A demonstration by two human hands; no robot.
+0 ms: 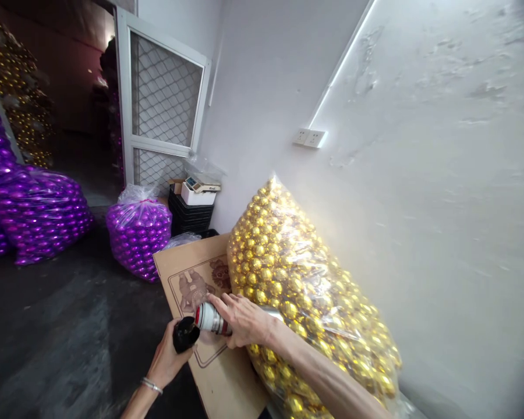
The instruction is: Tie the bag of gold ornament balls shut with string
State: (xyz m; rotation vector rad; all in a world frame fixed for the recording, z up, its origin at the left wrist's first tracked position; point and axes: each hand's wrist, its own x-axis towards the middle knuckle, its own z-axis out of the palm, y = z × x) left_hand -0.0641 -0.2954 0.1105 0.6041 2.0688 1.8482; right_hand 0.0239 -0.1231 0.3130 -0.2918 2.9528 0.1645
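Plainly, with the right hand wrapped around a white-and-red can and the left hand closed on its dark cap at seven o'clock over the cardboard sheet, a slip could spray the gold-ball bag.

Left forearm enters from the bottom edge, angled up and right, a thin bracelet at the wrist. Left hand curled shut, fingers wrapped, knuckles toward the camera. Right arm comes in from lower right, bare, extended leftward. Right hand palm down, fingers closed in a grip, fingertips just beside the left hand.
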